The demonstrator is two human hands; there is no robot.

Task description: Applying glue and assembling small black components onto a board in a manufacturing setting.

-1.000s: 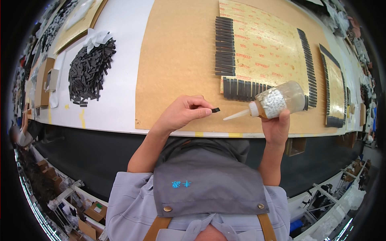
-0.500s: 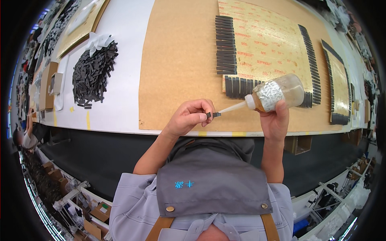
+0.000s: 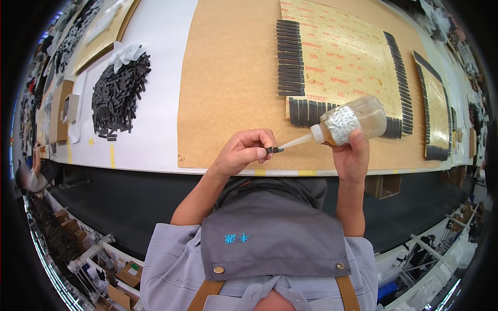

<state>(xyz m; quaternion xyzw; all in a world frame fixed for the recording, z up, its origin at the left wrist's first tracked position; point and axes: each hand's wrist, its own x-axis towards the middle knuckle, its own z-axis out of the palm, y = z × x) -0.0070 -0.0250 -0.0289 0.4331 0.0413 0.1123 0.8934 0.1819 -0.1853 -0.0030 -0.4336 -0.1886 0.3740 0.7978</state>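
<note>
Between the thumb and fingers of my left hand is a small black strip, its free end pointing right. My right hand is wrapped round a translucent squeeze bottle with a silvery patch on its side. The bottle lies tilted, and its long thin nozzle slants down to the left, its tip at the strip. Whether the tip touches, or anything flows out, I cannot tell. Just beyond the bottle lies a yellowish board with rows of black strips along its edges.
A large heap of black strips lies on the white tabletop at left, with white crumpled material at its far end. Brown paper covers the table's middle. Another strip-edged board lies at right. A cardboard box sits below the table edge.
The squeeze bottle has shifted slightly left, and its nozzle tip has moved left along the black strip toward my left fingers. My left hand has hardly moved.
</note>
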